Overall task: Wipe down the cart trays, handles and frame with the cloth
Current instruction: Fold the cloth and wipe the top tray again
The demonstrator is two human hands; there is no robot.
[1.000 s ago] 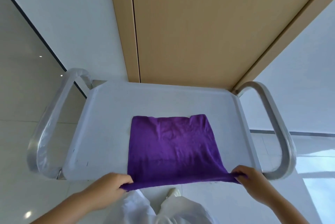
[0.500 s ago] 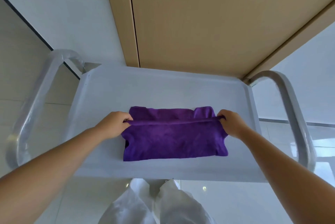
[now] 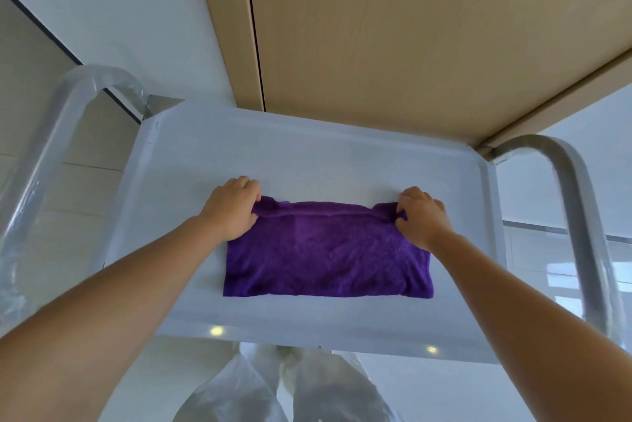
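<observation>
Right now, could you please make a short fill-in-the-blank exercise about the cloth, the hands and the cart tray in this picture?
1. The folded cloth on the pale grey cart tray is ____ in colour.
2. The left hand and right hand grip the cloth's two ____ corners.
3. A curved ____ handle stands at each end of the tray.

Missing words: purple; far; metal

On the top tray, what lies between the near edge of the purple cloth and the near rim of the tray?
In the head view, nothing: that strip of the tray between the cloth and the near rim is bare, with only two small light reflections.
</observation>
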